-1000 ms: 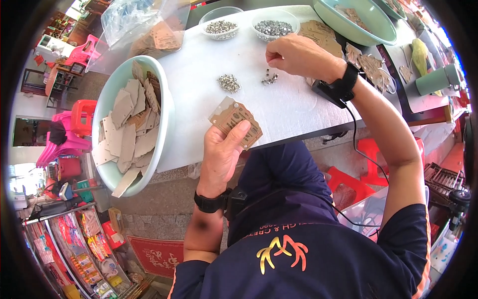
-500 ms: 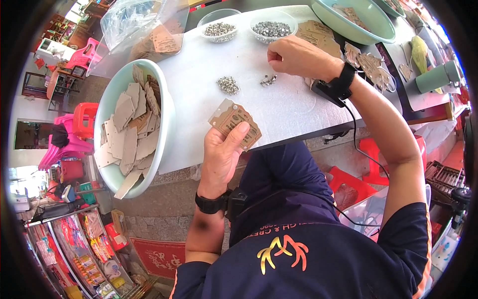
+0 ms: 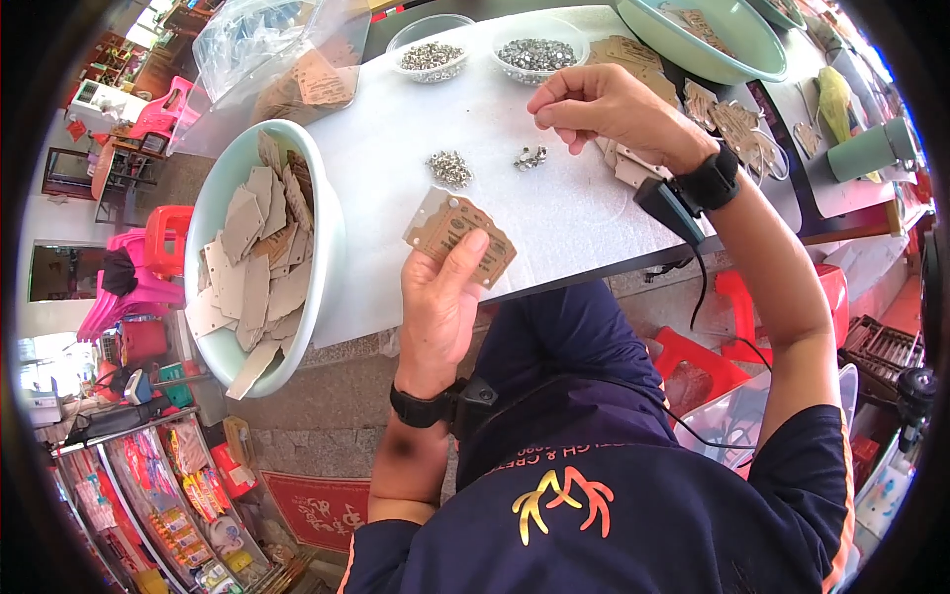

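Observation:
My left hand (image 3: 440, 315) grips a few brown printed cardboard cards (image 3: 457, 230) near the table's front edge, thumb flat on top. The cards have small corner holes and a wavy edge; a paler piece shows at their upper left. My right hand (image 3: 609, 114) hovers above the table with thumb and forefinger pinched; whatever they may hold is too small to make out. Beneath its fingertips lies a small cluster of shiny metal bits (image 3: 529, 158). A larger pile of silvery metal bits (image 3: 449, 169) sits just beyond the cards.
A pale green basin (image 3: 332, 228) heaped with grey cardboard pieces stands at the left. Two clear bowls of metal bits (image 3: 427, 61) (image 3: 535, 55) are at the back. Another green basin (image 3: 762, 64) and loose cards (image 3: 732, 124) lie right, beside a green tumbler (image 3: 871, 150).
My right hand has turned and shifted slightly right, its fingers less tightly curled. My left hand and the cards have moved slightly left and up.

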Demonstrator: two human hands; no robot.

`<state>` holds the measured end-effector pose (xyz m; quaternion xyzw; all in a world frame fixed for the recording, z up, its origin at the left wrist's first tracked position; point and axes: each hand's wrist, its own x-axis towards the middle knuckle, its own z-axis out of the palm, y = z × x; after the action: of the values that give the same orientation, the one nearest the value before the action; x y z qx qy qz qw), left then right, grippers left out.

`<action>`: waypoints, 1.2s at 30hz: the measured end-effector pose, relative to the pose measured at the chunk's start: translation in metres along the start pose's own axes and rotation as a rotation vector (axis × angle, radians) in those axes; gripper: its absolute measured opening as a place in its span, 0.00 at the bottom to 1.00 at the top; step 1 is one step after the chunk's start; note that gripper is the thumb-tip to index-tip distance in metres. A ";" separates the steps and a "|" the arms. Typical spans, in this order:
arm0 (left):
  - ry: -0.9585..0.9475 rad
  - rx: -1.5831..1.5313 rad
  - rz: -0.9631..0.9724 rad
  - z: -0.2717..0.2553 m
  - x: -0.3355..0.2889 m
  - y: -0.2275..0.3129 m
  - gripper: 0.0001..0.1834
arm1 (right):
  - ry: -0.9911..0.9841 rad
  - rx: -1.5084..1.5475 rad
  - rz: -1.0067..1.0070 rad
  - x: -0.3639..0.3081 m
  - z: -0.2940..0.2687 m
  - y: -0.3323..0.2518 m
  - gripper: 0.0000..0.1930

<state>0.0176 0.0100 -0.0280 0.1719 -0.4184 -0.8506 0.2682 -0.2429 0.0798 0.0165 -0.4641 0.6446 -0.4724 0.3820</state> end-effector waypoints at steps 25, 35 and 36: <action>-0.022 0.337 0.210 0.030 0.047 -0.002 0.16 | 0.138 0.539 0.017 -0.023 0.045 0.010 0.21; 0.001 0.235 0.174 0.020 0.044 -0.002 0.16 | 0.168 0.438 0.029 -0.024 0.039 0.015 0.13; 0.002 0.235 0.170 0.020 0.041 -0.002 0.16 | 0.194 0.372 -0.002 -0.026 0.037 0.015 0.11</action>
<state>-0.0261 -0.0019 -0.0206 0.1670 -0.5280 -0.7696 0.3178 -0.2050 0.0969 -0.0065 -0.3385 0.5795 -0.6261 0.3971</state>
